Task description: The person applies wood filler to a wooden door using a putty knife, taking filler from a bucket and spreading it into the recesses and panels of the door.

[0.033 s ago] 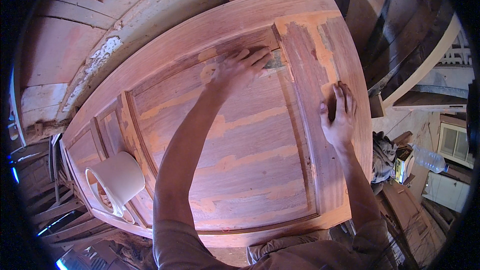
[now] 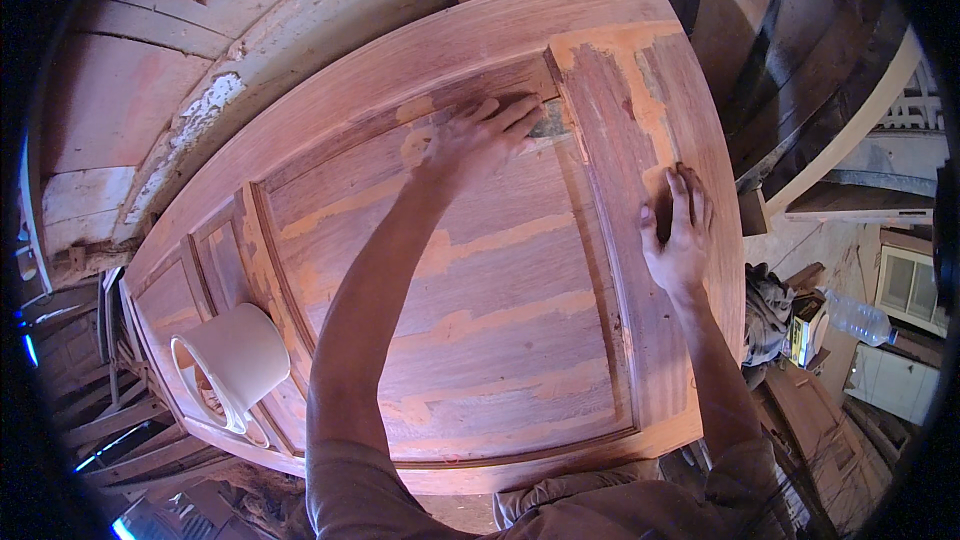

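Door [image 2: 480, 270]: flat under us, filler-streaked. Left hand [image 2: 480, 135]: fingers spread, pressed flat at the panel's far corner. Right hand [image 2: 680, 230]: closed over a dark sanding pad [image 2: 665, 202] on the right rail. Best, we judge: even pressure, strokes along the grain. Cup [image 2: 235, 360]: lying near left.

My left hand [image 2: 480, 135] lies flat near the far edge of the wooden door [image 2: 500, 270] and covers most of a dark flat thing [image 2: 553, 120] there, so I cannot tell what it is or whether my fingers grip it. My right hand [image 2: 678, 230] hides whatever it presses on by the door's right edge, where only a dark sliver [image 2: 664, 202] shows beside my fingers. The near left corner of the door is covered by a white bucket [image 2: 235, 360] lying on its side, and the plastic bottle [image 2: 858, 317] off the right edge is too small to make out.
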`<state>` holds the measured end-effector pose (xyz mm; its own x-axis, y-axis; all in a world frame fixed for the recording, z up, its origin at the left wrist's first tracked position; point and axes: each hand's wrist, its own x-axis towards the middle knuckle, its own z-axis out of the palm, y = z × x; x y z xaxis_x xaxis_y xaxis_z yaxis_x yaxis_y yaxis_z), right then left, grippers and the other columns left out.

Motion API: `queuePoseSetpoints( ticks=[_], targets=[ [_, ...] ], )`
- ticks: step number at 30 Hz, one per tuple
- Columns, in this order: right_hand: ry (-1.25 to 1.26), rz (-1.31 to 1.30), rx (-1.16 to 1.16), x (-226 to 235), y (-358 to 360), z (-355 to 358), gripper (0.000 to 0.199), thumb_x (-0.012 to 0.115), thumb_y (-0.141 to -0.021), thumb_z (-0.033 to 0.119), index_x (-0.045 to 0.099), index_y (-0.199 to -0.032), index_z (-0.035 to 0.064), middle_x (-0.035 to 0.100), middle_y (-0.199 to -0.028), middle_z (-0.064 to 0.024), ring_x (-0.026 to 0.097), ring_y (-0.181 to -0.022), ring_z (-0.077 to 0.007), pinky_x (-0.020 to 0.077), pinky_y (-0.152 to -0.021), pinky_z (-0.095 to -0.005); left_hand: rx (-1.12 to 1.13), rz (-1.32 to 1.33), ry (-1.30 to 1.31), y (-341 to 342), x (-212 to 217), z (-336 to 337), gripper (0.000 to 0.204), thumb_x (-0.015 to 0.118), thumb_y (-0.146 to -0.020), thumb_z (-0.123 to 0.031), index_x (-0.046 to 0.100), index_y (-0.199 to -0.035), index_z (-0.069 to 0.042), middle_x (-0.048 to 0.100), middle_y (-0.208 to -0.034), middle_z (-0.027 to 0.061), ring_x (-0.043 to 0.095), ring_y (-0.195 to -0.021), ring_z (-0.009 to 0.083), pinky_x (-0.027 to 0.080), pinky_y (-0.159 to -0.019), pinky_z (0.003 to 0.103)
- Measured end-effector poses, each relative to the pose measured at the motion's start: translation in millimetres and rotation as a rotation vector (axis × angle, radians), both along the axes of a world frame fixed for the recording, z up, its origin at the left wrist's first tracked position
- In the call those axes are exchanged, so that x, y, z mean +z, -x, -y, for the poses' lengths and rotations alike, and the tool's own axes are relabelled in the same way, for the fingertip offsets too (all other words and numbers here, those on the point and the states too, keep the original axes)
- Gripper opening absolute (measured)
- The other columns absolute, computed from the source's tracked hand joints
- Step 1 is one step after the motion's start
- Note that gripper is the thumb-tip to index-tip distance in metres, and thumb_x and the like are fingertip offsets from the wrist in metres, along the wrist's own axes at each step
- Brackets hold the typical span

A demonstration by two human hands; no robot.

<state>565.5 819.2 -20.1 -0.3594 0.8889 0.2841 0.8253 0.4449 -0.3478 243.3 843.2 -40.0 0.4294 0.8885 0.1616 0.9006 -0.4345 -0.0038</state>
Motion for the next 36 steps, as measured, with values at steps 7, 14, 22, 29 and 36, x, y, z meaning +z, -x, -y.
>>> queuePoseSetpoints(
  ticks=[7, 14, 22, 29, 36],
  targets=[
    [0.003, -0.008, 0.005, 0.2, 1.0, -0.3, 0.054, 0.063, -0.09, 0.026, 0.048, -0.135, -0.0001, 0.049, -0.136, -0.0233, 0.045, -0.127, -0.042, 0.0349, -0.107, -0.0533, 0.017, 0.055, 0.075, -1.6, 2.1, 2.4, 0.046, 0.057, -0.093, -0.032, 0.056, -0.137, -0.016, 0.052, -0.143, -0.0025, 0.06, -0.109, 0.0235, 0.055, -0.094, 0.039],
    [-0.023, -0.006, 0.012, -1.7, -0.1, -0.5, 0.053, 0.062, -0.09, 0.026, 0.048, -0.135, 0.0008, 0.05, -0.136, -0.0221, 0.046, -0.127, -0.0414, 0.0353, -0.107, -0.0532, 0.027, 0.024, -0.032, -1.0, -5.9, 2.1, 0.045, 0.057, -0.092, -0.036, 0.059, -0.133, -0.018, 0.057, -0.137, -0.0042, 0.061, -0.106, 0.0227, 0.056, -0.088, 0.043],
    [-0.017, -0.003, 0.001, -1.6, -0.4, 0.0, 0.053, 0.063, -0.09, 0.027, 0.049, -0.135, 0.0021, 0.05, -0.137, -0.0211, 0.046, -0.128, -0.0402, 0.0359, -0.107, -0.0524, 0.042, 0.062, -0.123, 1.3, -11.9, -4.9, 0.042, 0.062, -0.09, -0.034, 0.061, -0.13, -0.019, 0.059, -0.134, -0.0067, 0.064, -0.105, 0.0214, 0.057, -0.086, 0.038],
    [-0.001, 0.005, -0.008, -1.0, -1.7, 0.6, 0.054, 0.063, -0.089, 0.027, 0.049, -0.136, 0.0032, 0.05, -0.137, -0.0208, 0.046, -0.127, -0.0407, 0.0366, -0.106, -0.0524, 0.079, 0.108, 0.015, 8.1, -4.9, -17.8, 0.046, 0.064, -0.09, -0.035, 0.06, -0.132, -0.018, 0.057, -0.137, -0.0012, 0.056, -0.119, 0.021, 0.047, -0.103, 0.038],
    [-0.018, 0.002, 0.024, -1.7, -0.1, -1.3, 0.054, 0.063, -0.09, 0.028, 0.049, -0.136, 0.0035, 0.05, -0.137, -0.021, 0.046, -0.127, -0.0413, 0.0366, -0.106, -0.0535, -0.009, 0.044, -0.124, 42.4, 1.0, -21.9, 0.046, 0.056, -0.096, -0.036, 0.053, -0.137, -0.016, 0.054, -0.139, 0.0039, 0.062, -0.112, 0.0269, 0.056, -0.089, 0.04]
  ],
)
